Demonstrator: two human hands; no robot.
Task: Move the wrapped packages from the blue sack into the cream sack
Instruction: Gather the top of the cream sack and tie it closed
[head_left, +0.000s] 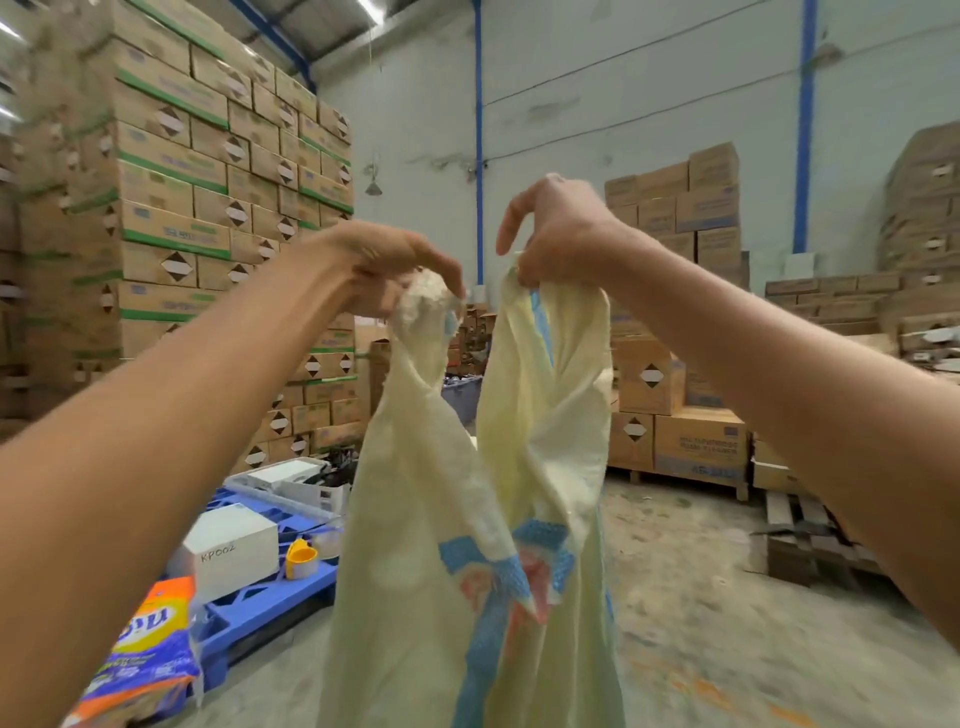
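Note:
The cream sack, woven with blue and pink print, hangs in front of me at chest height. My left hand grips a bunched corner of its top edge. My right hand pinches the other top corner, a short gap apart. The sack droops limp between them, its mouth gathered. A blue, orange and yellow printed package lies at the lower left beside the pallet. No blue sack can be told apart with certainty in this view.
A blue plastic pallet on the left carries white boxes and a yellow tape dispenser. Tall stacks of cardboard cartons rise left; more cartons on wooden pallets stand right. Bare concrete floor spreads ahead.

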